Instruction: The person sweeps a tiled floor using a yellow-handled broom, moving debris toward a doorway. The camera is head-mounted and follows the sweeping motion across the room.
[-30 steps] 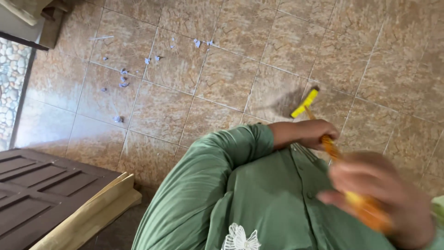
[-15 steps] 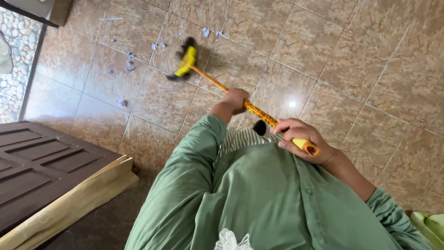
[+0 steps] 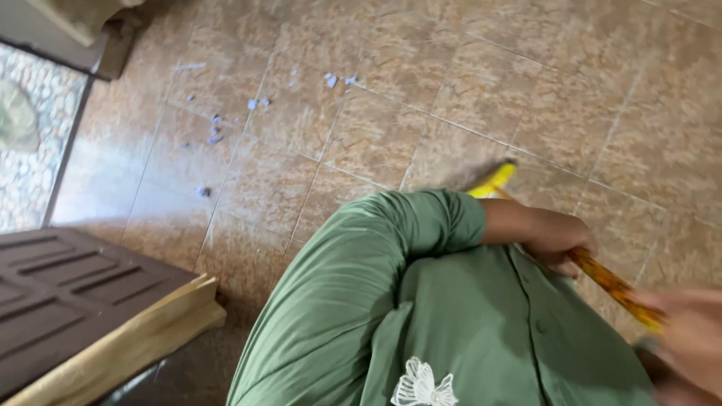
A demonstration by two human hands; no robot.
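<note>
At the far left, a dark wooden door [image 3: 68, 289] is lying beside the pale scraps of paper [image 3: 214, 129] scattered across the brown tiled floor [image 3: 376, 135]. Further right, the person's left hand [image 3: 553, 239] is closing around the orange patterned broom handle [image 3: 613, 286], its yellow head [image 3: 492, 180] sitting low on the tiles, well apart from the scraps. The right hand [image 3: 688, 346] is gripping the handle's upper end, blurred. Sweeping well probably means keeping the head flat and stroking towards the litter.
</note>
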